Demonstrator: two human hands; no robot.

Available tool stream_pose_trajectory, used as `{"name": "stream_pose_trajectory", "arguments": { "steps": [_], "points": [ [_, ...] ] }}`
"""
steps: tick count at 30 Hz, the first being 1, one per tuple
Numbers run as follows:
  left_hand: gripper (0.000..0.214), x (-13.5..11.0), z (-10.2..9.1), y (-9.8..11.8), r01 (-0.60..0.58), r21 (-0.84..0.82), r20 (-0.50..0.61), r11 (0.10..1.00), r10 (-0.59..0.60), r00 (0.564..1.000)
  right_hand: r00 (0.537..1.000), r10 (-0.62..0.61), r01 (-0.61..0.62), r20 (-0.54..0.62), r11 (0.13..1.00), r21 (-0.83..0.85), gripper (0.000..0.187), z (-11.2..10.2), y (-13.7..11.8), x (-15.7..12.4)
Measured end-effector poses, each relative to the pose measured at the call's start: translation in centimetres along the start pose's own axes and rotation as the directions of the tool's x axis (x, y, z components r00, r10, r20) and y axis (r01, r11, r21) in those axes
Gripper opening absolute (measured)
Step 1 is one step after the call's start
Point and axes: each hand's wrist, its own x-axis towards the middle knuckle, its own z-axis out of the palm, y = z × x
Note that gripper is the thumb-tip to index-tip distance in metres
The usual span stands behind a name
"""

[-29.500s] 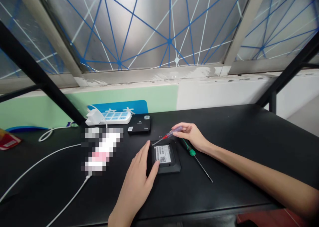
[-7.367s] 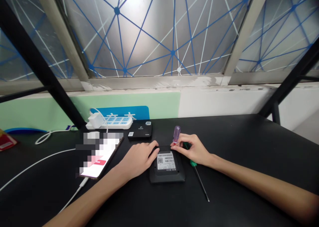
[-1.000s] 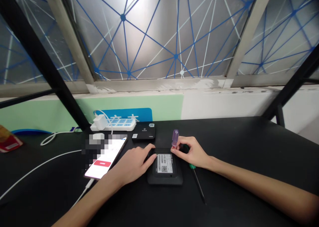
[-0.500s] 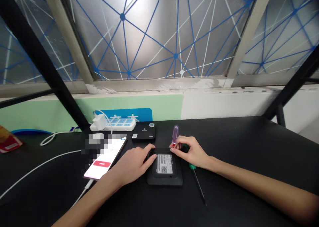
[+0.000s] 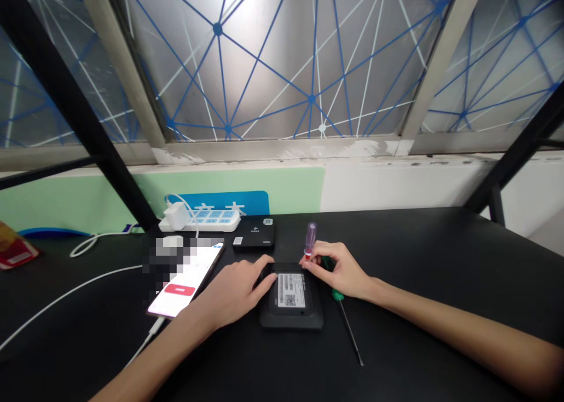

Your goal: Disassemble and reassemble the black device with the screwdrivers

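Observation:
A flat black device case [image 5: 291, 318] with a white barcode label [image 5: 291, 290] lies on the black table. My left hand [image 5: 233, 290] covers its left edge, fingertips reaching the label and holding it down. My right hand [image 5: 339, 270] pinches a purple-handled precision screwdriver [image 5: 310, 238] upright at the case's top edge. Fingers hide its tip, so I cannot tell whether it meets a screw. A green-handled screwdriver [image 5: 338, 296] lies partly under my right hand, its long steel shaft pointing toward me.
To the left lie a smartphone [image 5: 185, 287] with a partly blurred screen and its white cable [image 5: 74, 302]. Behind stand a black box [image 5: 253, 233] and a white power strip [image 5: 198, 221] with a charger. A red packet [image 5: 13, 252] sits at the far left. Black frame bars slant overhead.
Since the oldest frame, the case has turned around and the purple screwdriver has gone from slanted to upright. Over the last second, that screwdriver has risen slightly, and my head has barely moved.

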Motion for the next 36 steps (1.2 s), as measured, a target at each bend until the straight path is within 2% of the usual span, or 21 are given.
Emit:
{"name": "stream_pose_trajectory", "arguments": {
  "steps": [27, 36],
  "points": [
    [0.047, -0.13, -0.1, 0.04, -0.012, 0.0, -0.015, 1.0, 0.012, 1.0, 0.999, 0.021, -0.02, -0.046, 1.0, 0.021, 0.022, 0.2, 0.52, -0.01],
    [0.047, -0.08, -0.08, 0.03, -0.003, 0.003, -0.016, 1.0, 0.003, 1.0, 1.0, 0.002, -0.002, -0.024, 1.0, 0.025, 0.017, 0.09, 0.0, 0.0]
  ]
}}
